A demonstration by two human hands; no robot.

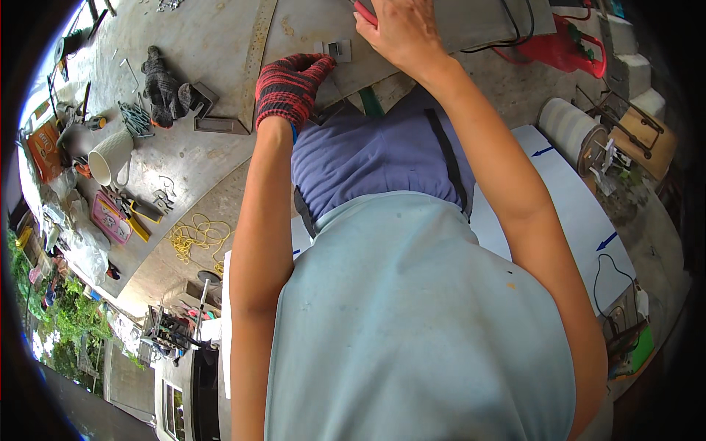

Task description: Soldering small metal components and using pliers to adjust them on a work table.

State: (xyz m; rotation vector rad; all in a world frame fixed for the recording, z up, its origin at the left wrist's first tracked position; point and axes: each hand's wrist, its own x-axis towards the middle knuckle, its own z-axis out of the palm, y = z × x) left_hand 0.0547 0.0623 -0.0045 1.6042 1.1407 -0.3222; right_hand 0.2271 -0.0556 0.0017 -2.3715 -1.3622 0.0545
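My left hand (pixel 288 92) wears a red and black knit glove. Its fingers are pinched together at the edge of a small grey metal piece (pixel 338 50) with a squarish light middle, on the metal work table (pixel 213 44). Bare and gloveless, my right hand (pixel 403 33) is closed around a red handle (pixel 365 12) at the top edge of the head view. The rest of that tool lies outside the picture, so its kind cannot be told.
Leftward on the table are a dark glove (pixel 163 88), rectangular metal tube pieces (pixel 220 126), several bolts (pixel 135 117), a white mug (pixel 110 158) and a yellow-handled cutter (pixel 137 226). Black cable (pixel 507 40) and a red machine (pixel 562 48) stand at the right.
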